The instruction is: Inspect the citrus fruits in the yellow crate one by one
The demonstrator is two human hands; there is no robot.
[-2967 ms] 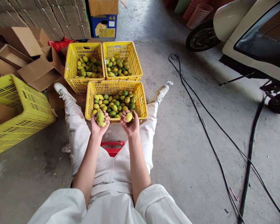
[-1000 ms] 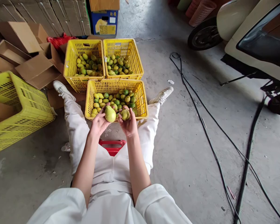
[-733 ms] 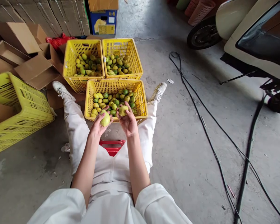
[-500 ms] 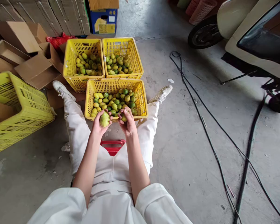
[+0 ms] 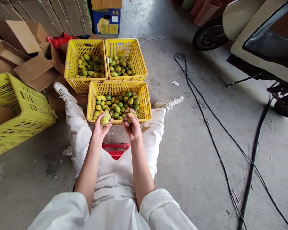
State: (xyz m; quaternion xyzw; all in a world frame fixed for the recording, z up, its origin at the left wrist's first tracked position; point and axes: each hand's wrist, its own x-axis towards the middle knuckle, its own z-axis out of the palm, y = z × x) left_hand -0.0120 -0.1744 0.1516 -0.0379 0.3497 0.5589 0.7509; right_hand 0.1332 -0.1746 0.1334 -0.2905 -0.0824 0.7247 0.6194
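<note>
My left hand (image 5: 101, 127) is closed round a yellow-green lemon (image 5: 106, 118), which shows on top of the fingers. A second lemon (image 5: 130, 117) is gripped in my right hand (image 5: 132, 127), partly covered by the fingers. Both hands are over the near rim of the front yellow crate (image 5: 149, 105), between my legs. Inside that crate lie several green and yellow lemons (image 5: 117, 109).
Behind stand two more yellow crates, the left one (image 5: 69, 64) and the right one (image 5: 142, 60), both holding lemons. A larger yellow-green crate (image 5: 36, 111) and cardboard boxes (image 5: 36, 72) are at left. Black cables (image 5: 213, 137) cross the floor near a parked vehicle (image 5: 244, 41).
Both hands have risen slightly toward the front crate, and the lemons have turned in them. My right foot has swung outward to the right.
</note>
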